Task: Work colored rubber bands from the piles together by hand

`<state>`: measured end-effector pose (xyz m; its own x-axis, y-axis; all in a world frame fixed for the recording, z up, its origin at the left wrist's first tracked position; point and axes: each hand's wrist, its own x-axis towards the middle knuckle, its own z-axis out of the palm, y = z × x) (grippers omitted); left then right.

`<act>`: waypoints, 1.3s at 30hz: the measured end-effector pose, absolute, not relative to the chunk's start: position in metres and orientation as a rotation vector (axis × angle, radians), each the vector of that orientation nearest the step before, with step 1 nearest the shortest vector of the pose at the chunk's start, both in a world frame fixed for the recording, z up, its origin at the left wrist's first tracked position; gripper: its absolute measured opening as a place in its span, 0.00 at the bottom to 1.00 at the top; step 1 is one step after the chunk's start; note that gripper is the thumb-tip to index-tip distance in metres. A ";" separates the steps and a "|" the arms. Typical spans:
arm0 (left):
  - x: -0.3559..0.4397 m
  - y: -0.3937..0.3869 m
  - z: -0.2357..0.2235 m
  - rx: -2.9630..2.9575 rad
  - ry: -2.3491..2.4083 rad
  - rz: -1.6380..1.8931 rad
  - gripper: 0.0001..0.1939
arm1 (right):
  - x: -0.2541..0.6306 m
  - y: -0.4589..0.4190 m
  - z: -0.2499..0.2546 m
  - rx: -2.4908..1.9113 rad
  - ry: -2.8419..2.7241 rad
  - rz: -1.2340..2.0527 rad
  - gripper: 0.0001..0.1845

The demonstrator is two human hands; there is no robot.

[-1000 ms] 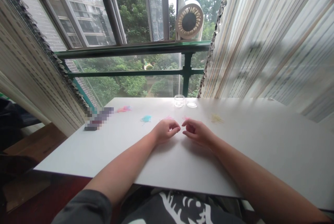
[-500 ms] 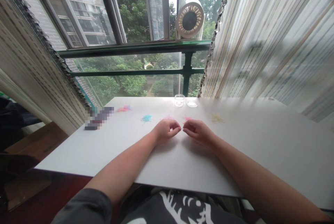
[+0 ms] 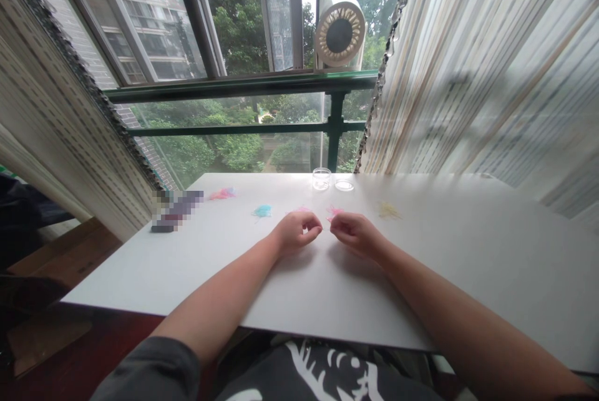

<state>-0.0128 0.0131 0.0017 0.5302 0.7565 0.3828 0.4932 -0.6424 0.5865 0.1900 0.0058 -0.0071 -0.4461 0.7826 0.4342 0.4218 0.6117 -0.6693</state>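
Observation:
Thumb and fingertips meet in a pinch on my left hand (image 3: 296, 232), above the white table (image 3: 196, 276). Facing it across a small gap, my right hand (image 3: 355, 234) is closed, fingers curled in. Whatever sits in either pinch is too small to make out. Just beyond the left hand lies a pale pink pile of thin strands (image 3: 303, 208), partly hidden by it. A brighter pink pile (image 3: 334, 210) shows behind the right fingers. Farther left is a blue pile (image 3: 262, 211); to the right lies a yellow pile (image 3: 388, 209).
A clear round container (image 3: 321, 179) stands at the table's far edge beside a clear round lid (image 3: 344, 185). At the far left are a multicoloured pile (image 3: 221, 193) and a blurred-out dark object (image 3: 178, 211). A white fan (image 3: 340, 33) stands by the window railing.
My hands have drawn slightly apart, widening the gap between the fingertips. The right fingers have curled in more. The piles and the container have stayed in place.

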 end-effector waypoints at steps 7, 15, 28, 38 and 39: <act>-0.007 0.010 0.002 2.389 0.915 0.945 0.08 | 0.186 0.003 -0.006 -0.909 -2.118 0.577 0.04; -0.008 0.010 0.003 2.444 0.929 0.967 0.04 | 0.186 0.002 -0.004 -0.896 -2.124 0.563 0.03; -0.024 0.023 0.000 2.342 1.044 0.996 0.05 | 0.193 0.007 -0.007 -0.973 -1.978 0.730 0.04; -0.023 0.023 -0.003 2.327 1.016 0.964 0.05 | 0.189 0.003 -0.010 -0.948 -2.037 0.734 0.08; -0.020 0.022 -0.003 2.341 0.999 0.950 0.05 | 0.188 0.003 -0.010 -0.940 -2.048 0.729 0.09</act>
